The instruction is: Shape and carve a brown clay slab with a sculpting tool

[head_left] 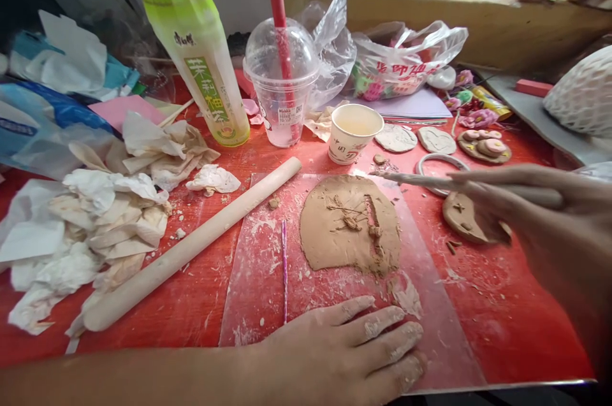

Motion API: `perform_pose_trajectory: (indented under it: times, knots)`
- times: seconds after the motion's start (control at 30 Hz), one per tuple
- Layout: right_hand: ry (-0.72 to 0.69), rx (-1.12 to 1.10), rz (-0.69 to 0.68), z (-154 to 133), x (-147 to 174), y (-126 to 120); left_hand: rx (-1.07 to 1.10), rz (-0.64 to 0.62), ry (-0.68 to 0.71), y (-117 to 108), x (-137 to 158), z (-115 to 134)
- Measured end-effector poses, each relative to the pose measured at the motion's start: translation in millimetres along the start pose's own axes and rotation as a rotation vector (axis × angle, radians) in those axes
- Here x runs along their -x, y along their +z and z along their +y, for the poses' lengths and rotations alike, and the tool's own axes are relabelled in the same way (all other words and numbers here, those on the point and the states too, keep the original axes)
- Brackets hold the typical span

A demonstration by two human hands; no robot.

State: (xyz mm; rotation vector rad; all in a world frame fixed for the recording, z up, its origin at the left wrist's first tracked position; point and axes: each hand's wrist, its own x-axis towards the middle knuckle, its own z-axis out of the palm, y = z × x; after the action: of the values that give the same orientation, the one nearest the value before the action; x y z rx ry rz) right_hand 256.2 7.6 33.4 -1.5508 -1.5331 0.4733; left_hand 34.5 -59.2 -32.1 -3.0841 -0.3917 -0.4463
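A flattened slab of brown clay (325,234) lies on a clear plastic sheet (248,304), with scratched lines, loose crumbs and a long gouge in its surface. My left hand (354,348) rests palm down on the sheet's near edge, fingers stretched and smeared with dried clay. Held between the fingers of my right hand (530,215) is a slim, clay-coated modelling tool (421,180). Its tip points left, just above the slab's far right edge. Beneath that hand sits a small clay piece (461,215) with marks pressed in it, partly hidden.
A rolling pin (191,246) lies diagonally left of the sheet, beside crumpled tissues (115,221). Behind stand a tea bottle (196,55), a plastic cup with a red straw (282,100) and a paper cup (354,138). A ring (442,167) and shaped clay pieces (396,137) lie right.
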Motion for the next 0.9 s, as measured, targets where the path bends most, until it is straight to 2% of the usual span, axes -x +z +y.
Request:
perform_pose_trajectory:
  times: [0.07, 0.13, 0.27, 0.53, 0.9]
  knots:
    - [0.108, -0.216, -0.111, -2.3, -28.9, 10.4, -0.009, 0.014, 0.009, 0.6, 0.1, -0.9]
    - [0.100, -0.357, -0.097, 0.6, -50.2, 21.6, -0.012, 0.025, 0.023, 1.5, 0.2, -1.8]
    - [0.149, -0.384, -0.060, 13.8, -70.2, 36.8, -0.004, 0.029, 0.028, 3.1, 0.6, -2.5]
    - [0.255, -0.350, -0.105, 34.8, -80.6, 38.4, -0.013, 0.072, 0.018, 8.0, 1.2, -2.0]
    - [0.310, -0.412, -0.115, 40.2, -77.0, 38.3, -0.004, 0.082, 0.006, 9.2, 1.2, -0.7]
